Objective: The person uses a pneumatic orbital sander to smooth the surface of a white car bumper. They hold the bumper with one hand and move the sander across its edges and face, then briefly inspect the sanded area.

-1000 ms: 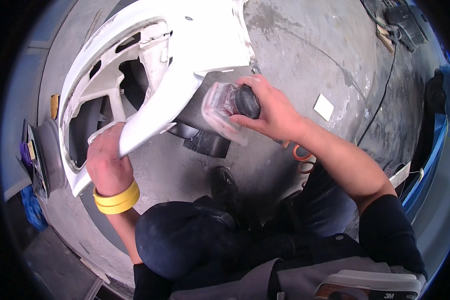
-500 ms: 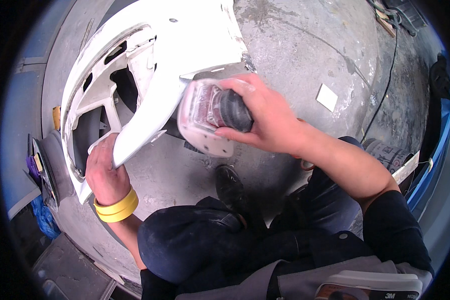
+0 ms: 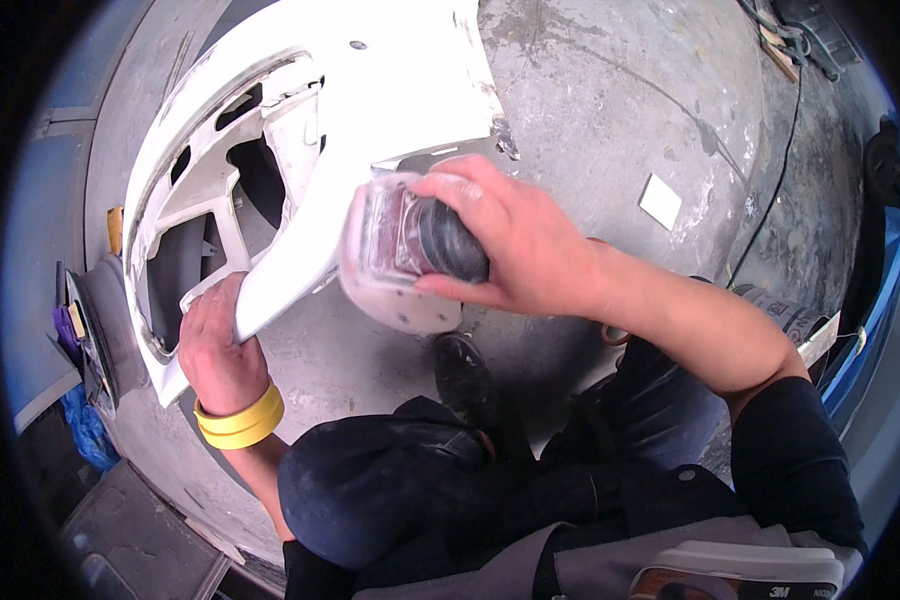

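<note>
A large white car bumper (image 3: 400, 90) with several dark openings reaches in from the top left. My left hand (image 3: 213, 340) is closed around its narrow near end, fingers over the edge. Around that wrist sit yellow tape rolls (image 3: 240, 418). In my right hand (image 3: 515, 235) is a dusty sanding block (image 3: 380, 235), gripped by its round black knob (image 3: 452, 242). The block has a clear, reddish body and a pale base with several holes. It is tilted and overlaps the bumper's inner edge; whether it touches the surface I cannot tell.
A white square sheet (image 3: 660, 202) lies on the stained concrete floor (image 3: 590, 110). Beyond it runs a black cable (image 3: 775, 190). Blue plastic film (image 3: 888, 275) hangs at the right. My shoe (image 3: 465, 370) stands below the block, and a dark wheel-like thing (image 3: 90, 340) is at the left.
My right hand and the sanding block have moved slightly left and down, toward me. The bumper and my left hand appear shifted slightly right in the picture; the left hand keeps its grip.
</note>
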A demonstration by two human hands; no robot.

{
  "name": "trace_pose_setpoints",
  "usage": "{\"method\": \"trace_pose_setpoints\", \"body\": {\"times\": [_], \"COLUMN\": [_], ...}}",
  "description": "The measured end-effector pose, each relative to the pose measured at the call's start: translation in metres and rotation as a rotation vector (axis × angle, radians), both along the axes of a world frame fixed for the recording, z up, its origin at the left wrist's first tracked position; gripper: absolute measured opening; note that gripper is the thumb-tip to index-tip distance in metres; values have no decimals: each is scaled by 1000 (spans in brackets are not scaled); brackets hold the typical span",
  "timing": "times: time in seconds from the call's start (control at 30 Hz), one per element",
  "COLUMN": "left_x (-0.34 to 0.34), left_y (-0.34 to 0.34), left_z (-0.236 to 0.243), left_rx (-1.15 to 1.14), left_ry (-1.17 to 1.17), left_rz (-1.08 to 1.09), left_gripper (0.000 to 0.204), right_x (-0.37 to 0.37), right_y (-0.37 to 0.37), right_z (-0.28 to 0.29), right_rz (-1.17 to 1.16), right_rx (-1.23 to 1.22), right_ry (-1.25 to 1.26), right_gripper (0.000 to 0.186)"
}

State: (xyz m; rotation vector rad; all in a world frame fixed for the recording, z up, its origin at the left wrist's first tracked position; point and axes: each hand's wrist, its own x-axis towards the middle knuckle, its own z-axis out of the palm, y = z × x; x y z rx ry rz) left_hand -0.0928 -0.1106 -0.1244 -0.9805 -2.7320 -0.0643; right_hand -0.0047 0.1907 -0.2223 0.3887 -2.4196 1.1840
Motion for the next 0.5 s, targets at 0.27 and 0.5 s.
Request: {"method": "trace_pose_setpoints", "body": {"times": [0.27, 0.5], "left_x": [-1, -1], "left_y": [-3, -3], "left_z": [-3, -4], "left_rx": [-3, 18], "left_ry": [2, 7], "left_rz": [9, -6], "left_gripper": [45, 46], "right_x": [-8, -9], "right_y": [6, 17], "right_z": [-9, -11], "right_rz": [-56, -13], "right_rx": [-41, -23], "right_ry": [65, -82], "right_gripper": [68, 69]}}
